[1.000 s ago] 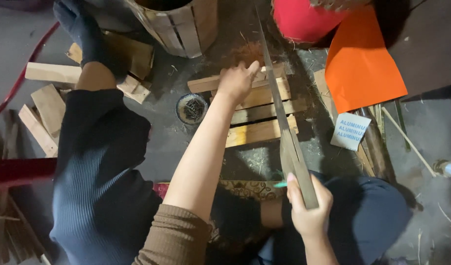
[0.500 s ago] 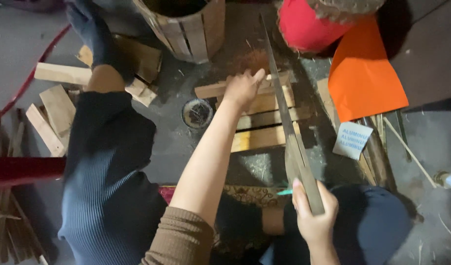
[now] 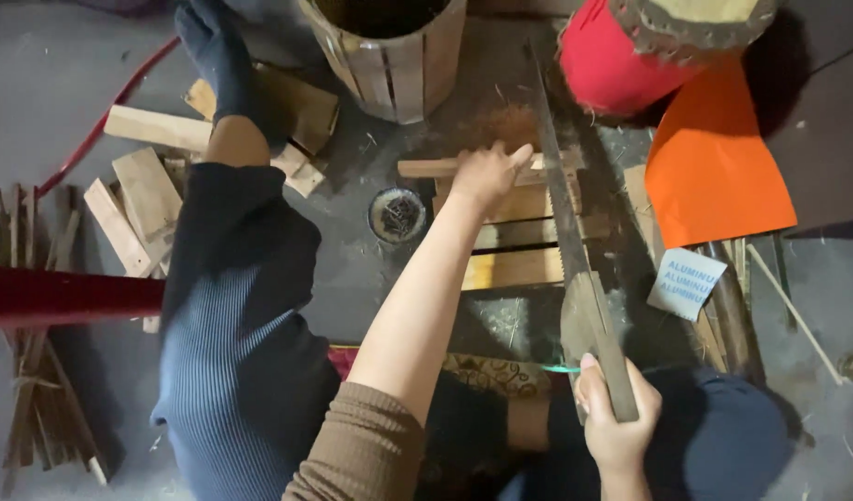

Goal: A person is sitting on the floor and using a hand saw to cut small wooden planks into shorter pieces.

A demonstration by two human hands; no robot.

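My left hand point(image 3: 487, 173) presses down on a narrow wooden slat point(image 3: 426, 168) that lies across a small slatted wooden frame point(image 3: 510, 246) on the floor. My right hand point(image 3: 616, 417) grips the handle of a long hand saw point(image 3: 570, 232). The saw's blade runs away from me and crosses the slat just right of my left fingers. Reddish sawdust point(image 3: 510, 125) lies beyond the cut.
A slatted wooden bucket point(image 3: 389, 51) stands ahead, with a red drum point(image 3: 630, 56) and an orange sheet point(image 3: 714, 162) at right. Wood offcuts point(image 3: 143, 195) and thin sticks point(image 3: 32, 371) lie at left. A small round tin point(image 3: 397, 214) sits near my knee point(image 3: 231, 278).
The saw has slid back toward me along the cut, while my left hand has kept its hold on the slat.
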